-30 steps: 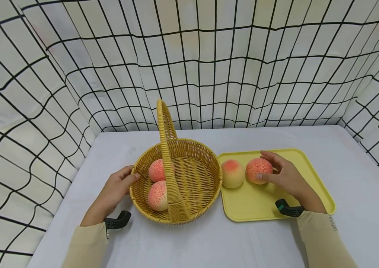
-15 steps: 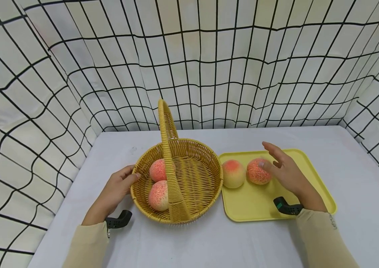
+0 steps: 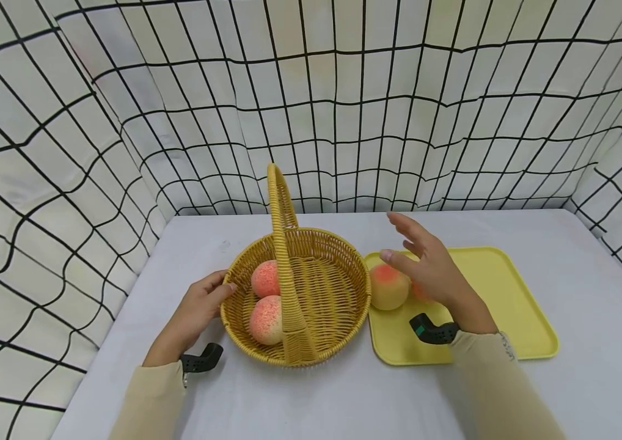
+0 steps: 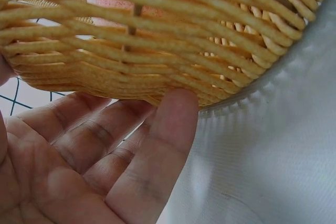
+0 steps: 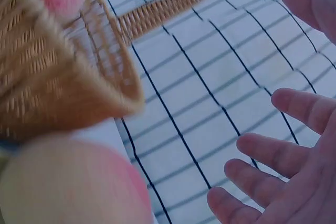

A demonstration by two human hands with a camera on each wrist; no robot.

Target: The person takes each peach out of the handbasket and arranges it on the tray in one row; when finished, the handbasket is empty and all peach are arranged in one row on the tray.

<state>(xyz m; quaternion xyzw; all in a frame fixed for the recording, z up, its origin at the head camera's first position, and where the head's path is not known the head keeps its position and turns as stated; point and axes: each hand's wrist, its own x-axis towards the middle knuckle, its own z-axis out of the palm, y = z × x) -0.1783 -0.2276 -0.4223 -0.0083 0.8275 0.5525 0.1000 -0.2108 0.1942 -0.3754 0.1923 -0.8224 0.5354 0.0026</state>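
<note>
My left hand holds the rim of the yellow wicker basket, thumb over the edge. In the left wrist view its fingers lie against the woven side. Two pink peaches, one behind and one in front, sit in the basket's left half, partly behind the handle. Above the yellow tray, my right hand is spread and holds nothing. Below its thumb lies a yellow peach with a red top. A redder peach beside it is mostly hidden by the hand.
The tall arched handle stands up across the basket. The tray's left edge meets the basket's right side. A white cloth with a black net closes off the back and sides of the white table.
My right hand has let go of the redder peach, lifted and moved left over the yellow one. The redder peach stays on the tray. My left hand keeps its hold on the basket.
</note>
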